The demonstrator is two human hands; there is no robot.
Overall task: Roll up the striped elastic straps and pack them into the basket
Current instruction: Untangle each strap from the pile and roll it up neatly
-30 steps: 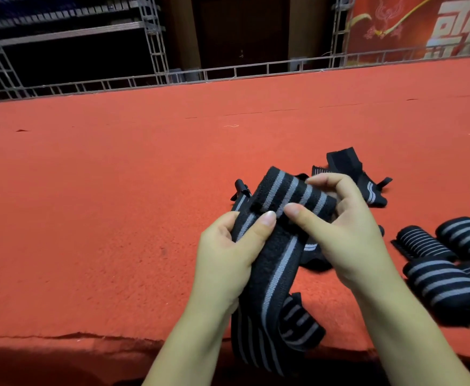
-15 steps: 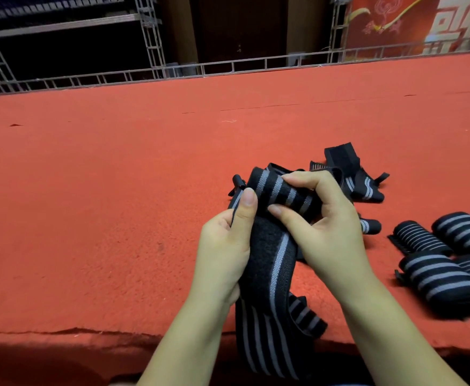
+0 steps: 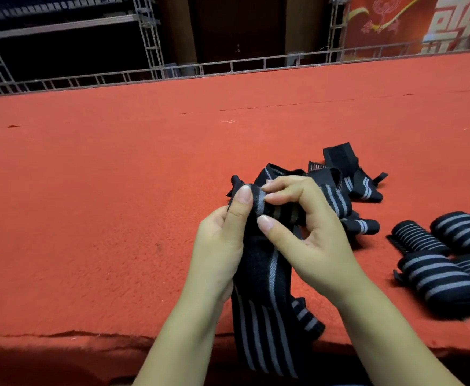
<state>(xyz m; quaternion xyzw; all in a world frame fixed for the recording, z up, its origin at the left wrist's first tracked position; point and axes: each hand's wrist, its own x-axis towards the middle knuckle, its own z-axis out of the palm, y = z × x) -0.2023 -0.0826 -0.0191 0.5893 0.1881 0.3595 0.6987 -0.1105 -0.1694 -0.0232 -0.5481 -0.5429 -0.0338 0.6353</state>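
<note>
Both hands work one striped strap (image 3: 267, 274) at its top end, held up in front of the person above the near edge of the red carpeted bench (image 3: 103, 218); the left hand (image 3: 222, 240) is wrapped round the strap's left side with its thumb laid straight up along the cloth, which looks meant to steady the band and keep it from twisting; the right hand (image 3: 303, 227) is curled over the top end, fingertips and thumb pinching the first tight turn, so both hands are clamped on the same strap and sit touching or nearly so; by my reading this is the very start of a roll, the end just folded over, with almost all the length not yet wound; that length hangs down past the bench edge (image 3: 69, 334), and its weight probably keeps the band taut for winding; behind the hands lies a loose heap of unrolled straps (image 3: 351, 179) on the carpet; to the right, well apart from the hands, finished rolls (image 3: 437, 280) lie close together in a cluster, likely parked there until they can be packed; no basket shows in this view, so packing seems some way off; at the far side a metal truss (image 3: 150, 37) stands before a red banner (image 3: 423, 20).
</note>
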